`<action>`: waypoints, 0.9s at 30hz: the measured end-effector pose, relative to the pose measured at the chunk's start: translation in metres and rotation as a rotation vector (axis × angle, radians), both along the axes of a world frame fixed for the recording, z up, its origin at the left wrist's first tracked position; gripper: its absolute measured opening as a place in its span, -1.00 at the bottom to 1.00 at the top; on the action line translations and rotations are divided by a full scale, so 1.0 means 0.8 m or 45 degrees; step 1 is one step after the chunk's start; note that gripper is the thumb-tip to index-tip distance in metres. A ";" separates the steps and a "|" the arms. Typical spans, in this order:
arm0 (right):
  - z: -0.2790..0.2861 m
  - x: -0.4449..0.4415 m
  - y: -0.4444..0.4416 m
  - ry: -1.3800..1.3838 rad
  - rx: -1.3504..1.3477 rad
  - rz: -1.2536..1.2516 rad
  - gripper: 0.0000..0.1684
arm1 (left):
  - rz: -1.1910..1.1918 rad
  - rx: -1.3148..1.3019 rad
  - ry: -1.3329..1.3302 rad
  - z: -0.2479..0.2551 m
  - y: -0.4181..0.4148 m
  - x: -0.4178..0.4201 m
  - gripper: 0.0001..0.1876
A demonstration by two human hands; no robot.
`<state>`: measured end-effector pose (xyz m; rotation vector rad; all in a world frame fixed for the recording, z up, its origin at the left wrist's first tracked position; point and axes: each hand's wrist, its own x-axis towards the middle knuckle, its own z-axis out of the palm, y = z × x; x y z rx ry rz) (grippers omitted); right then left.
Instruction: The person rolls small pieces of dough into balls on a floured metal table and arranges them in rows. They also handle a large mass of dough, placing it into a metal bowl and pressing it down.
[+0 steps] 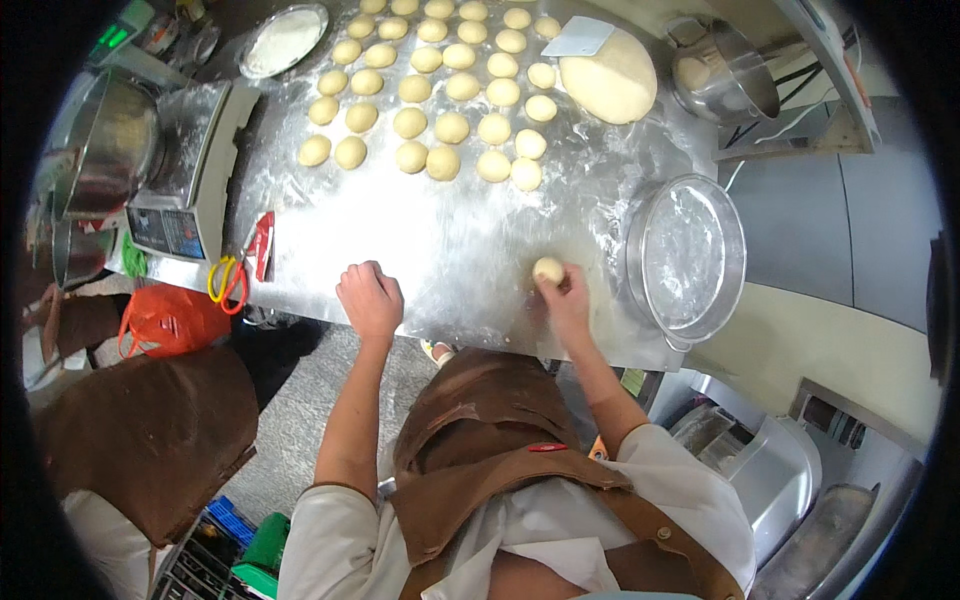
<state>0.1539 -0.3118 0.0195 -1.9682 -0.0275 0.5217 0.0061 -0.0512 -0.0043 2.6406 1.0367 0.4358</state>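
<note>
My right hand (pixel 564 296) holds a small ball of dough (pixel 548 270) between thumb and fingers, low over the right part of the steel worktable (pixel 450 232). My left hand (pixel 370 300) is near the table's front edge with its fingers curled in; whether anything is inside it cannot be seen. Beyond the hands lie rows of round dough balls (pixel 451 128) on the floured steel. A large lump of dough (pixel 611 79) lies to the right of the rows, with a pale flat scraper (pixel 577 37) on top of it.
A round metal pan (pixel 686 259) is at the table's right end, a steel mixing bowl (pixel 724 71) behind it. Scales (pixel 172 225), scissors (pixel 227 283), a red packet (pixel 262 246) and a plate of flour (pixel 285 41) are on the left. A co-worker's brown apron (pixel 150 435) shows at lower left.
</note>
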 end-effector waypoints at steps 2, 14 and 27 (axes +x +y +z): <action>0.005 0.038 0.005 0.106 0.216 -0.146 -0.60 | -0.010 0.037 -0.025 -0.004 0.000 0.002 -0.91; 0.059 0.363 0.165 0.122 0.773 -0.086 -0.53 | -0.022 -0.006 0.058 0.008 -0.003 0.004 -0.91; 0.059 0.561 0.184 0.296 0.224 0.336 -0.62 | 0.013 -0.007 0.071 0.001 -0.003 0.003 -0.86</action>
